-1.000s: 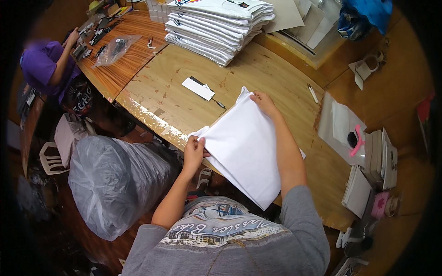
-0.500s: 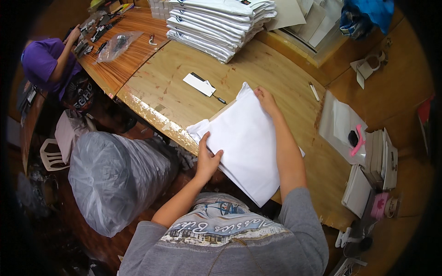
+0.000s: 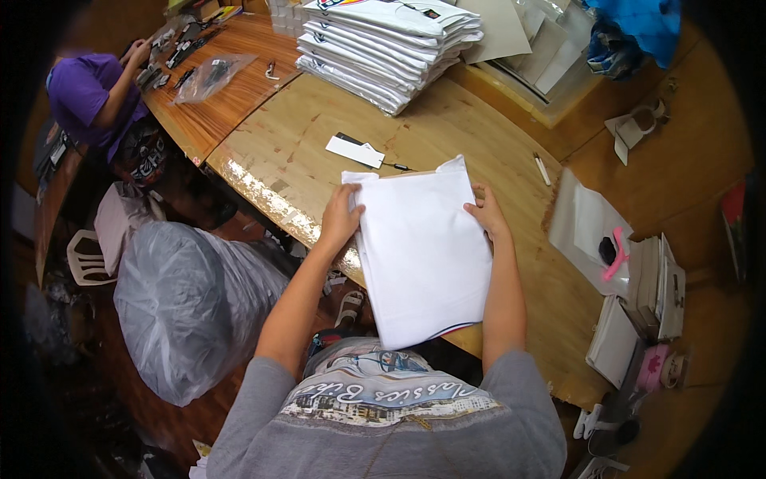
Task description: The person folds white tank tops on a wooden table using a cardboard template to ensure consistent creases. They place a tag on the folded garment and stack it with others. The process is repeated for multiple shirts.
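A worn, pale-brown wooden tabletop (image 3: pixel 447 132) runs across a cluttered workroom, joined at the far left to a reddish, striped wooden tabletop (image 3: pixel 231 104). At the far left edge sits a person in a purple top (image 3: pixel 84 92), and nearer, below the table, stands a bulging, greyish translucent plastic bag (image 3: pixel 187 311). Next comes the wearer's left hand (image 3: pixel 341 217), its thumb and fingers curved apart at the upper left edge of the folded white cloth garment (image 3: pixel 427 255); I cannot tell whether they pinch it. Beyond that hand lie a slim white rectangular card (image 3: pixel 355 152) and, farther back, a tall stack of folded white garments (image 3: pixel 383 64). The folded garment rests on the table before the wearer, its lower left corner reaching past the front edge. At its upper right side is the right hand (image 3: pixel 488 211), loosely bent, thumb over the cloth; its grip is likewise unclear. Farther right lie a clear plastic sleeve (image 3: pixel 586 219) and a curved pink plastic object (image 3: pixel 617 259). The step in hand appears to be squaring the folded sides; the next move, I judge, calls for even, light pressure from both hands so that the layers stay aligned
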